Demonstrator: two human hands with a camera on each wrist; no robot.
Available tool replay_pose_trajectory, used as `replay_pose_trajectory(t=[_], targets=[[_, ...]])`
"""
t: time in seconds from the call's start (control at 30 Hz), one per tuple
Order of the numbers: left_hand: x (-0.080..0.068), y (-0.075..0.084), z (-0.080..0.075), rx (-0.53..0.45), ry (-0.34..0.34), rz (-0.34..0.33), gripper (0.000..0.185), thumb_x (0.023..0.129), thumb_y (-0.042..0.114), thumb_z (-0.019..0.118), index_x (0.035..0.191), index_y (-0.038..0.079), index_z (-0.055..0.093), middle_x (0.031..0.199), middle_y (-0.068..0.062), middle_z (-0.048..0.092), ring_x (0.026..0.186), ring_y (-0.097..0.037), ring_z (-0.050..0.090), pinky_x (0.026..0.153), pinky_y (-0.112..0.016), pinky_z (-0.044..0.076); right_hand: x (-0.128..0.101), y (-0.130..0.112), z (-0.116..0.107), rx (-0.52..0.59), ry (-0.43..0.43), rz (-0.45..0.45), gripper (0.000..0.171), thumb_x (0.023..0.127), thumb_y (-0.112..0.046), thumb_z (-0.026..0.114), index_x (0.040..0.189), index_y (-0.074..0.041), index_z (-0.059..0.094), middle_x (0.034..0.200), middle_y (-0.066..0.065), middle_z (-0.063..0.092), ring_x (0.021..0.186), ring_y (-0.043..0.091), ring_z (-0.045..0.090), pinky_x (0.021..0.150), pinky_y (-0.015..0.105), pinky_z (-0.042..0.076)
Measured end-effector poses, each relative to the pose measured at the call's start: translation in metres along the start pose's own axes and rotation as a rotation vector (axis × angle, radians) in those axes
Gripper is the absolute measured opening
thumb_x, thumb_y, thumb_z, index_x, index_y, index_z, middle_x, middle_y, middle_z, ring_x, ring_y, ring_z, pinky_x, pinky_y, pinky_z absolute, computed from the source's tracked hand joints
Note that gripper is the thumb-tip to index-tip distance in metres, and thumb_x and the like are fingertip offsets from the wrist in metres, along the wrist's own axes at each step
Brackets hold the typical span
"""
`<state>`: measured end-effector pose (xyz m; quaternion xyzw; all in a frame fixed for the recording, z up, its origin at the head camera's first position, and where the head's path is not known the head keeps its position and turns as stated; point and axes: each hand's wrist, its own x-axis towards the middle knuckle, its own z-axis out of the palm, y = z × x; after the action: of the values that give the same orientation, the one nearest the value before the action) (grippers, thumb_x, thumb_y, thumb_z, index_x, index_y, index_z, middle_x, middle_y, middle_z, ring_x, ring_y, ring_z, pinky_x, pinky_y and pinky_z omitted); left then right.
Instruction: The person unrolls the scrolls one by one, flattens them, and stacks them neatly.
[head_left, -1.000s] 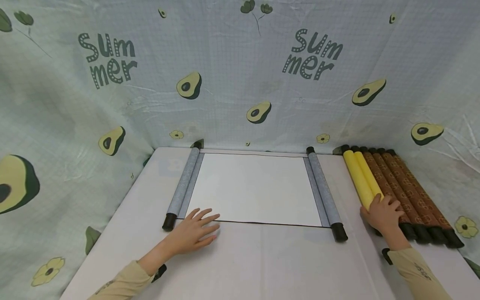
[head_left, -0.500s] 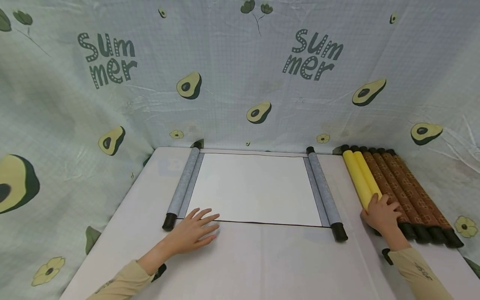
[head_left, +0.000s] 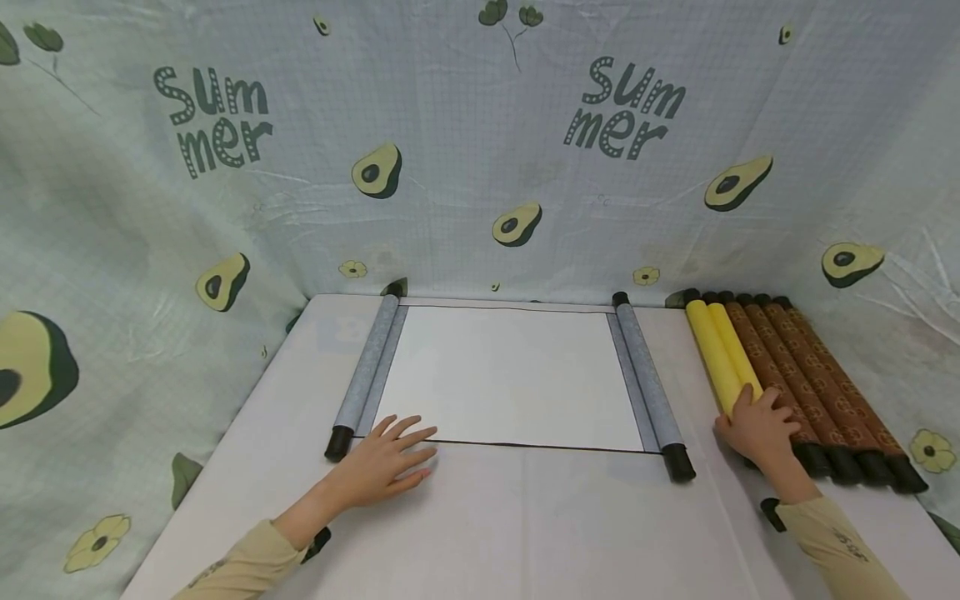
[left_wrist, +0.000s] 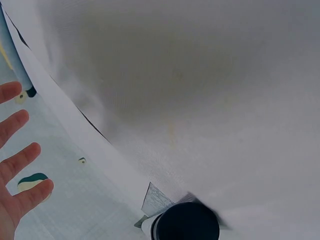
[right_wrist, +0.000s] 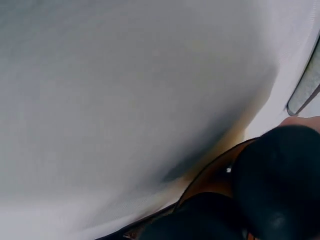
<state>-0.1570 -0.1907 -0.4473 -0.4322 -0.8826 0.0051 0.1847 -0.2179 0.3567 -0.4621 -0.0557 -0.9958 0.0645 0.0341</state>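
Right hand (head_left: pixel 759 427) is curled over the near end of the yellow rolled scrolls (head_left: pixel 717 353), in the row right of the open scroll (head_left: pixel 510 375). Probably light, stiff, and prone to rolling — best grabbed mid-shaft, not by the black caps. Left hand (head_left: pixel 382 462) lies flat, fingers spread, at the sheet's near corner — holding nothing.

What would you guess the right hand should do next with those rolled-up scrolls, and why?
Probably close its fingers round the nearest yellow roll and lift it. The right hand already rests on that roll's near end, beside the brown rolls, while the left hand lies flat on the open scroll, steadying it.
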Motion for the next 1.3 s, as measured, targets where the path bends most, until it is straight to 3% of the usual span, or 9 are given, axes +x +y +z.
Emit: replay_pose_trajectory(t=[0.6,0.8,1.1,1.3], targets=[[-0.002,0.000,-0.001,0.010,-0.019,-0.006,0.030,0.090,0.038,0.048,0.108,0.020,0.063,0.123,-0.002,0.057,0.116,-0.028,0.049,0.090,-0.050,0.040,-0.017,-0.013,-0.005,0.010,0.097,-0.067,0.065,0.079,-0.023,0.056,0.120,0.020,0.028,0.098,0.047,0.026,0.072,0.063,0.033,0.058,0.070,0.027],[-0.002,0.000,-0.001,0.014,-0.020,-0.003,0.030,0.090,0.038,0.047,0.109,0.020,0.063,0.123,-0.002,0.057,0.115,-0.028,0.049,0.090,-0.049,0.040,-0.023,-0.023,-0.012,0.011,0.117,-0.114,0.064,0.081,-0.023,0.056,0.122,0.018,0.030,0.103,0.047,0.027,0.072,0.061,0.035,0.056,0.066,0.029],[-0.003,0.000,0.001,0.010,-0.004,-0.002,0.031,0.090,0.039,0.046,0.109,0.021,0.064,0.123,-0.001,0.057,0.115,-0.028,0.049,0.090,-0.049,0.040,-0.027,-0.042,-0.018,0.002,0.263,-0.205,0.061,0.075,-0.024,0.058,0.119,0.014,0.038,0.101,0.043,0.034,0.066,0.057,0.040,0.047,0.060,0.031],[-0.003,0.000,0.002,0.003,-0.013,-0.003,0.031,0.090,0.039,0.047,0.111,0.021,0.063,0.125,-0.001,0.056,0.116,-0.028,0.049,0.091,-0.050,0.040,-0.030,-0.058,-0.021,0.026,0.243,-0.215,0.060,0.075,-0.021,0.056,0.121,0.012,0.038,0.104,0.040,0.033,0.067,0.054,0.039,0.047,0.056,0.030]])
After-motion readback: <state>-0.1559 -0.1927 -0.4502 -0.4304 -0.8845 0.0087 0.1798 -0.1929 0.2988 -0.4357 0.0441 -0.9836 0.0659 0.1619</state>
